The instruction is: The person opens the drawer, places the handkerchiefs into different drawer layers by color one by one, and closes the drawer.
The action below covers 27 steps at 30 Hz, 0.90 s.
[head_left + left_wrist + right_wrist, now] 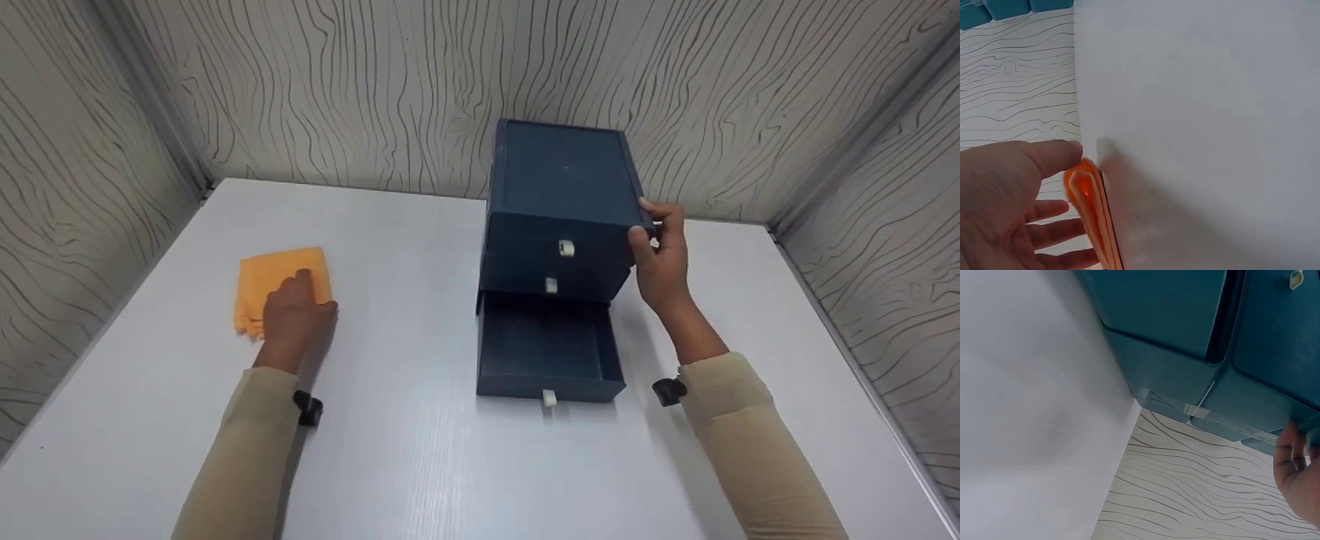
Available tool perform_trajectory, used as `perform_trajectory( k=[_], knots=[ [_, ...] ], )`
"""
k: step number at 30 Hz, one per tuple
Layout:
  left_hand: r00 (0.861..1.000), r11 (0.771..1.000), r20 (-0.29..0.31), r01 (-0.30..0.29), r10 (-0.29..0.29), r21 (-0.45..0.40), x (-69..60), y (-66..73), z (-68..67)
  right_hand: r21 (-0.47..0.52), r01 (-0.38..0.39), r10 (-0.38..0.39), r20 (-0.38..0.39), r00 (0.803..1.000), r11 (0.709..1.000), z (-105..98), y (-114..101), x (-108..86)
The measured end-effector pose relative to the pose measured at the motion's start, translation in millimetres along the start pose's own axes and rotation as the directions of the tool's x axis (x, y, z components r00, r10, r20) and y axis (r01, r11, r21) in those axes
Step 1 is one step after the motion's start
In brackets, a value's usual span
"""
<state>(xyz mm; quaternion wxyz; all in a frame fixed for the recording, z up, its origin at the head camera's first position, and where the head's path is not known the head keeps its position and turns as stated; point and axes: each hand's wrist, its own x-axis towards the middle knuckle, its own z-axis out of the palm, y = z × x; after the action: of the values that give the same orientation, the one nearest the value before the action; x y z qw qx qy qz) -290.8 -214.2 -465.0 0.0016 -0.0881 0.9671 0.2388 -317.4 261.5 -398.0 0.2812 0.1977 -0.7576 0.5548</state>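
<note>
A folded orange cloth [279,277] lies on the left part of the white table. Over its near right part is my left hand [292,311], fingers extended across the top. In the left wrist view the thumb of that hand [999,185] touches the folded edge of the cloth [1092,208]. A dark blue drawer unit [566,169] stands right of centre, its bottom drawer [551,386] pulled out and the upper ones pushed in. My right hand [664,262] grips the unit's upper right front corner, thumb at the front and fingers bent over the side edge.
The white table [405,322] carries both things. Wood-patterned panels [375,90] rise behind it and on both sides. Small pale pull tabs [566,248] stick out from the drawer fronts. Clear tape [1196,410] runs along the unit's side.
</note>
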Motion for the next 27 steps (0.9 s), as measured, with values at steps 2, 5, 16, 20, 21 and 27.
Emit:
perform_trajectory(
  k=[2,5,16,20,21,27],
  knots=[
    [1.000,1.000,-0.017,-0.009,0.009,0.002,-0.6,-1.8,-0.7,-0.001,-0.010,0.010,0.007,1.000,1.000,1,-1,-0.1],
    [0.999,1.000,-0.028,-0.022,0.022,-0.004,-1.0,-3.5,-2.3,0.007,-0.019,0.019,0.011,1.000,1.000,1,-2,-0.1],
    [0.999,0.998,0.005,-0.044,0.045,-0.039,3.5,-10.5,-7.9,0.007,-0.040,0.040,-0.001,0.999,0.999,1,0,-0.1],
    [0.997,0.996,-0.014,-0.070,0.070,-0.054,3.6,-13.0,-9.1,0.004,-0.028,0.028,-0.004,1.000,1.000,1,0,-0.6],
    [0.997,0.995,-0.019,-0.073,0.072,-0.062,3.4,-13.3,-9.4,0.003,-0.027,0.027,-0.004,1.000,1.000,1,0,-0.8],
    [0.997,0.993,-0.052,-0.064,0.059,-0.102,1.6,-16.4,-10.1,0.004,-0.036,0.036,0.002,0.999,0.999,0,-3,-1.1]
  ],
)
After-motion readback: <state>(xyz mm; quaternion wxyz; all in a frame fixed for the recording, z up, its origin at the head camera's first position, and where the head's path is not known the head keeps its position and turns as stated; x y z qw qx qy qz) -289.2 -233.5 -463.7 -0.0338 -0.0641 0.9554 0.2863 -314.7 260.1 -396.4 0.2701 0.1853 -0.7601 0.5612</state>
